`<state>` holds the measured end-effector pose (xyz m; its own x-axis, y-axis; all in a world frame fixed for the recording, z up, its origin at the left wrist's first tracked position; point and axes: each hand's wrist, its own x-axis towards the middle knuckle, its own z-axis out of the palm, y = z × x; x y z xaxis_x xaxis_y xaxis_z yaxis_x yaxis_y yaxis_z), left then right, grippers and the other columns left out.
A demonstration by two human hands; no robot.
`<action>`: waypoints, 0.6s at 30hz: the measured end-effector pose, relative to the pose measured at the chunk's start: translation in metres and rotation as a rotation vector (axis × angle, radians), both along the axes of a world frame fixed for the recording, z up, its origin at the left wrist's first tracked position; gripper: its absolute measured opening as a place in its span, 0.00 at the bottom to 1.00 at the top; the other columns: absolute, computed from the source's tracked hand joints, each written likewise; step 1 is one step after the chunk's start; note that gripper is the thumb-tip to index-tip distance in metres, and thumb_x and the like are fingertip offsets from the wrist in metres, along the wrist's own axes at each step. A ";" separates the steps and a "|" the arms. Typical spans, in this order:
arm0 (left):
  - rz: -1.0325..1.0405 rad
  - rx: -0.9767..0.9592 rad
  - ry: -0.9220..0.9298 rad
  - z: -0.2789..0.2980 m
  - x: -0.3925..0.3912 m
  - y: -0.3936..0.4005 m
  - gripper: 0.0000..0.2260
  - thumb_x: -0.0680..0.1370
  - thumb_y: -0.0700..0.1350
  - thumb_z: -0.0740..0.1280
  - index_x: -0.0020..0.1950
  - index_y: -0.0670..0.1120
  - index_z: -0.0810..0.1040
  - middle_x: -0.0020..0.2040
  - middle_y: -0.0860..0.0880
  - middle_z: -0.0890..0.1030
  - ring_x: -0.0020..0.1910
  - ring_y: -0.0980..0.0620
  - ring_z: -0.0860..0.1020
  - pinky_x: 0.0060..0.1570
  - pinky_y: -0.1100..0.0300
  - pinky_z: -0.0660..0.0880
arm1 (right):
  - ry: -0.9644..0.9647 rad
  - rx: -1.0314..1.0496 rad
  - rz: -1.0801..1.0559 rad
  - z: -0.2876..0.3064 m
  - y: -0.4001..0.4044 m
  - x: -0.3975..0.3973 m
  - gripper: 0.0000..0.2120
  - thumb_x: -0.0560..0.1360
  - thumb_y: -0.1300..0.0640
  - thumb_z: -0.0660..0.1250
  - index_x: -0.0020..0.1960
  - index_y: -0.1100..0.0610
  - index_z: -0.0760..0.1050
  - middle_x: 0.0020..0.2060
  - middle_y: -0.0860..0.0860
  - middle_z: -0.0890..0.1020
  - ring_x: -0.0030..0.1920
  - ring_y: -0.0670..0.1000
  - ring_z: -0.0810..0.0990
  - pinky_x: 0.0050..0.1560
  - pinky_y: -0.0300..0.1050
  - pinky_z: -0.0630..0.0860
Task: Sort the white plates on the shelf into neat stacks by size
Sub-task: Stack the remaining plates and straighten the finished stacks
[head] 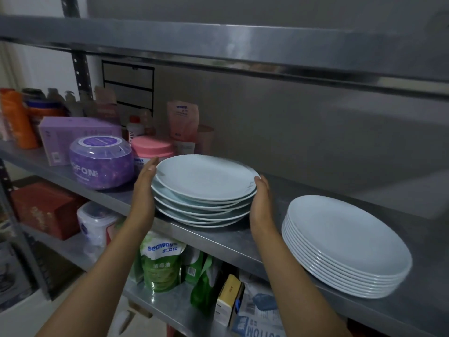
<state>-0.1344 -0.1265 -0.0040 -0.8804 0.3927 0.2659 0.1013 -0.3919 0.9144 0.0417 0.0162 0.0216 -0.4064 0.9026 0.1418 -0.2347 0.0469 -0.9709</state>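
While squaring the uneven stack (204, 203) between flat left hand (143, 190) and right hand (261, 203), press rims inward evenly. Keep fingers straight, clasping nothing. Leave neat stack (345, 249), right of the grip, alone.

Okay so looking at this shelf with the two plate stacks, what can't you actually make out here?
All from the head view:
- Left stack: its sides sit behind the left hand and right hand, so the exact plate count is unclear.
- Right stack: far rims hidden by its own top plate.
- Bottles at far left: blurred, labels unreadable.
- Box on the lower shelf: cut off by the bottom edge.
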 end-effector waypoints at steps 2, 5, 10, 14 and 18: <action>0.001 -0.003 0.012 -0.005 -0.003 0.001 0.19 0.74 0.63 0.61 0.63 0.61 0.76 0.66 0.51 0.76 0.65 0.48 0.74 0.64 0.47 0.70 | 0.007 0.020 0.011 -0.002 0.001 0.002 0.18 0.78 0.52 0.58 0.65 0.53 0.72 0.59 0.48 0.79 0.59 0.48 0.77 0.64 0.48 0.70; -0.022 -0.009 0.017 -0.006 -0.006 0.003 0.20 0.77 0.60 0.59 0.66 0.58 0.75 0.64 0.51 0.78 0.63 0.48 0.76 0.62 0.49 0.72 | -0.001 0.050 0.024 -0.004 0.004 0.002 0.14 0.80 0.56 0.56 0.63 0.53 0.73 0.56 0.48 0.80 0.56 0.46 0.78 0.59 0.45 0.72; -0.044 -0.027 0.092 -0.002 -0.007 0.001 0.17 0.80 0.52 0.53 0.61 0.54 0.78 0.60 0.50 0.81 0.60 0.48 0.77 0.63 0.46 0.71 | -0.051 0.073 0.001 -0.006 0.002 -0.004 0.22 0.75 0.49 0.57 0.67 0.54 0.72 0.60 0.49 0.79 0.61 0.50 0.76 0.64 0.49 0.71; -0.046 -0.047 0.094 -0.002 -0.007 0.001 0.16 0.80 0.54 0.53 0.60 0.57 0.79 0.59 0.52 0.81 0.60 0.49 0.78 0.64 0.45 0.70 | -0.039 0.067 -0.025 -0.003 0.002 -0.004 0.17 0.79 0.54 0.56 0.65 0.54 0.74 0.59 0.49 0.80 0.60 0.49 0.77 0.65 0.49 0.71; -0.057 -0.098 0.116 -0.002 -0.005 0.001 0.16 0.81 0.57 0.53 0.61 0.59 0.77 0.60 0.53 0.81 0.60 0.51 0.77 0.65 0.44 0.69 | -0.046 0.049 -0.027 -0.002 0.000 -0.004 0.17 0.79 0.53 0.56 0.65 0.54 0.74 0.59 0.49 0.80 0.60 0.50 0.77 0.66 0.50 0.70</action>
<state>-0.1390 -0.1256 -0.0059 -0.8214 0.4703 0.3227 0.1889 -0.3094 0.9320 0.0382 0.0165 0.0194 -0.3892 0.9057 0.1682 -0.1879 0.1007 -0.9770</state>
